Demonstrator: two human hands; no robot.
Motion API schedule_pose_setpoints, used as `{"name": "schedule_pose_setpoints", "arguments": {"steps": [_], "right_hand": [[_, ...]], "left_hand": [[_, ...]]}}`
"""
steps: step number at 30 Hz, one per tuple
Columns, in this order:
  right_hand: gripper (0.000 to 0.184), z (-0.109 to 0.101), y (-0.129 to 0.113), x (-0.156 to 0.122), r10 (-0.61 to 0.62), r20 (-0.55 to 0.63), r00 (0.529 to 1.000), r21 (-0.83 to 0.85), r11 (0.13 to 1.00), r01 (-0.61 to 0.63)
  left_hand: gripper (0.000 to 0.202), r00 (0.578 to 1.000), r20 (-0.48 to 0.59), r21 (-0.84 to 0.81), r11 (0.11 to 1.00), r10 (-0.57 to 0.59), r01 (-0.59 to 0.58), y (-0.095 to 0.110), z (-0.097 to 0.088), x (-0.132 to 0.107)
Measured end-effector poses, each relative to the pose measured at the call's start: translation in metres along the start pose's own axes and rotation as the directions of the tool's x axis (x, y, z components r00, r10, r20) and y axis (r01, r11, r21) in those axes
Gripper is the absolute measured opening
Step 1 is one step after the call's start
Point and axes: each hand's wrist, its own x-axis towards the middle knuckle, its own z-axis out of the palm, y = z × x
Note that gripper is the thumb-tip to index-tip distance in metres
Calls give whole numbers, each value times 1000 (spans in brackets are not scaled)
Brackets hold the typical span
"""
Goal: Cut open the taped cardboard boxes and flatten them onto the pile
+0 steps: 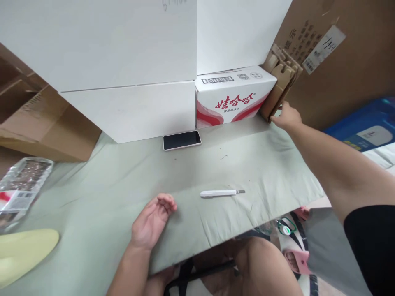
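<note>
Right hand out at the folded cardboard, left hand idle on the cloth.
My right hand (289, 117) is at the low near edge of the folded cardboard (280, 88), thumb and fingers bent; can't tell whether they have closed on it. Cardboard stands at the far right of the green cloth (148, 172), between the red-and-white box (237, 96) and the big brown carton (348, 78); long axis steep, notched end up, lower end by my thumb. My left hand (150, 224) holds nothing, fingers loosely curled, palm partly showing. White-handled knife (219, 193) lies crosswise to its right, blade pointing right.
</note>
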Motion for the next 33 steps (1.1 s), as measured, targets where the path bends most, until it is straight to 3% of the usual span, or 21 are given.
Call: {"name": "schedule_pose_setpoints", "arguments": {"steps": [3, 6, 9, 11, 14, 17, 19, 20, 21, 23, 27, 30, 33], "right_hand": [[74, -19, 0, -27, 37, 16, 999, -25, 999, -36], [73, -47, -23, -47, -35, 37, 999, -39, 999, 36], [71, -77, -74, -63, -197, 63, 978, -50, 979, 200], [68, -92, -123, -76, -359, 87, 929, -42, 931, 363], [61, -97, -213, -107, -619, 104, 779, 26, 784, 620], [56, -80, -311, -148, -847, 88, 524, 150, 532, 833], [54, -66, -378, -177, -934, 71, 350, 237, 357, 904], [52, -59, -411, -190, -955, 62, 292, 270, 297, 916], [51, -54, -444, -202, -964, 51, 263, 292, 266, 919], [45, -49, -506, -223, -962, 41, 270, 321, 269, 908], [29, -53, -605, -249, -922, 57, 382, 340, 378, 861], [30, -56, -642, -253, -877, 120, 465, 316, 478, 820], [42, -56, -646, -246, -786, 242, 569, 241, 617, 749]], "left_hand": [[30, 998, -22, -50, 997, 51, -52, 4, 5, -2], [30, 996, 0, -129, 988, 91, -90, 11, 7, -10], [30, 992, 30, -182, 976, 125, -118, 21, 0, -22], [28, 986, 34, -218, 964, 165, -154, 28, -9, -30], [25, 971, 3, -289, 930, 239, -228, 38, -24, -42], [25, 950, -41, -307, 900, 311, -308, 47, -38, -52], [25, 933, -71, -286, 888, 354, -359, 52, -48, -56], [25, 924, -84, -277, 882, 373, -381, 54, -52, -59], [25, 917, -87, -266, 878, 389, -398, 56, -57, -60], [27, 907, -78, -244, 874, 414, -420, 59, -66, -63], [26, 893, -56, -230, 865, 447, -447, 63, -81, -67], [26, 892, -62, -242, 860, 448, -449, 64, -86, -69], [25, 889, -55, -221, 863, 454, -454, 64, -88, -71]]}}
